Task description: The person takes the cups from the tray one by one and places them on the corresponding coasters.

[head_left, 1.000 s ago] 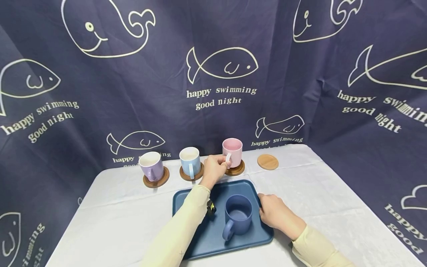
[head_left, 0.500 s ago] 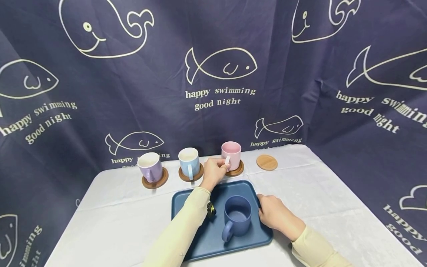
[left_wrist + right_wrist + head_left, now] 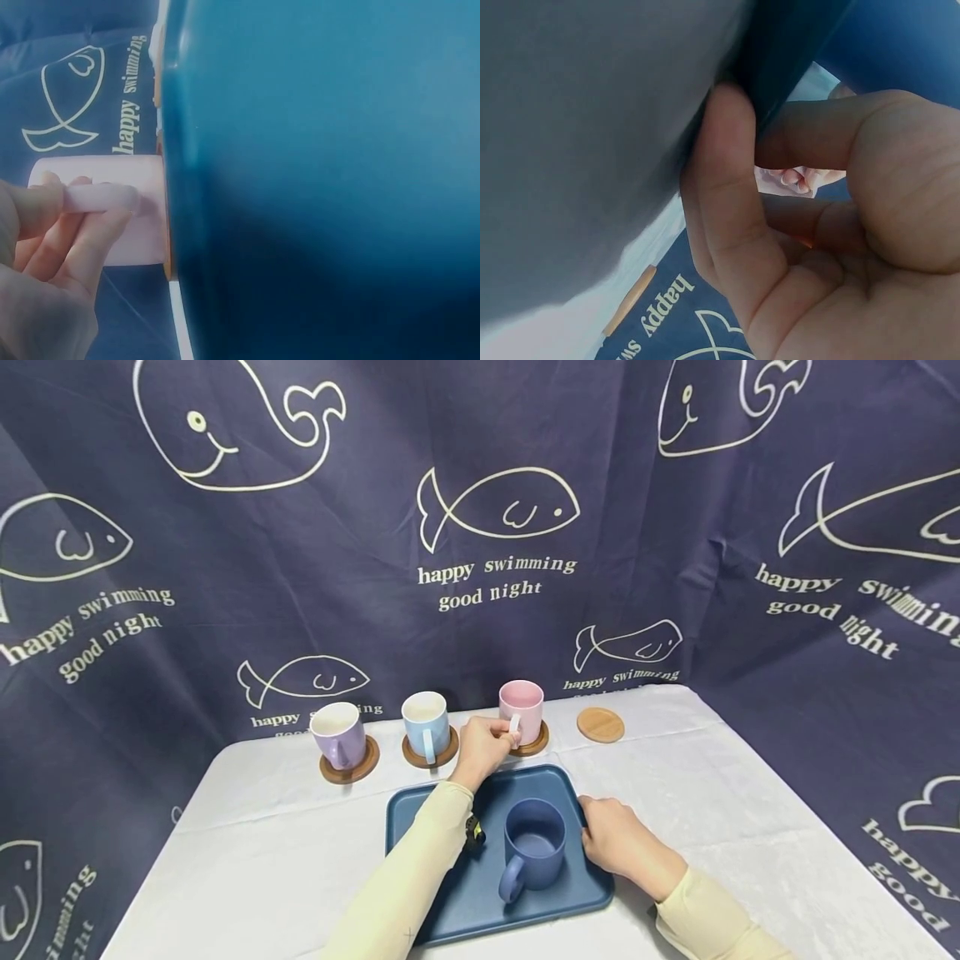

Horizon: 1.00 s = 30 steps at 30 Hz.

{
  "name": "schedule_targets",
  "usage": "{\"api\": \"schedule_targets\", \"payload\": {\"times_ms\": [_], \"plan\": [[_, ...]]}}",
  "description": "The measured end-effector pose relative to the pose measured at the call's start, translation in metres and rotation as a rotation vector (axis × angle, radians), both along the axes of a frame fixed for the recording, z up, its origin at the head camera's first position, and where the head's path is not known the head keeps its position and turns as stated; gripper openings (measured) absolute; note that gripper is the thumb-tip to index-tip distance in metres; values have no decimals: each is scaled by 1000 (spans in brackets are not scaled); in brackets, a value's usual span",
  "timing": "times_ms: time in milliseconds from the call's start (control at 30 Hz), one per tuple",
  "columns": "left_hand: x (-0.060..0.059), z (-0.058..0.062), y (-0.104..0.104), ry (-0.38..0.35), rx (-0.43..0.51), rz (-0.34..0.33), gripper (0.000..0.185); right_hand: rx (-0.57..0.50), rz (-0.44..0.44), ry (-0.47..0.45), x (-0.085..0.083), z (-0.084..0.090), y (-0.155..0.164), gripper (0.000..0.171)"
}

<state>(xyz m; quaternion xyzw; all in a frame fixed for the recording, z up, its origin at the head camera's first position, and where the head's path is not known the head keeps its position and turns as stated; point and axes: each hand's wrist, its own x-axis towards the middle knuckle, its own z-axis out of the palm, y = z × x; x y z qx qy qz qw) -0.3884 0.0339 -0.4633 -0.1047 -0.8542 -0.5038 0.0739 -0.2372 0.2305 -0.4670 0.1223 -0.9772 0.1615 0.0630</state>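
My left hand pinches the handle of a pink mug that stands on a wooden coaster at the back of the table; in the left wrist view the fingers curl round the pink handle. My right hand grips the right rim of a blue tray, its thumb pressed on the tray edge. A dark blue mug stands on the tray between my arms.
A purple mug and a light blue mug stand on coasters left of the pink one. A bare wooden coaster lies to its right. A white cloth covers the table; a dark fish-print curtain hangs behind.
The pink mug has come down a little and sits on its coaster, my left hand still on the handle. The right hand and tray have stayed put.
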Motion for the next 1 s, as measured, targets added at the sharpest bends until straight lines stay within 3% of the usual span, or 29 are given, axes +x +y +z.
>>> {"api": "schedule_targets", "payload": {"times_ms": [567, 1000], "plan": [[1, 3, 6, -39, 27, -126, 11, -6, -4, -9, 1, 3, -1, 14], [1, -4, 11, -15, 23, -84, 13, -14, -3, -12, 1, 3, -1, 12]]}}
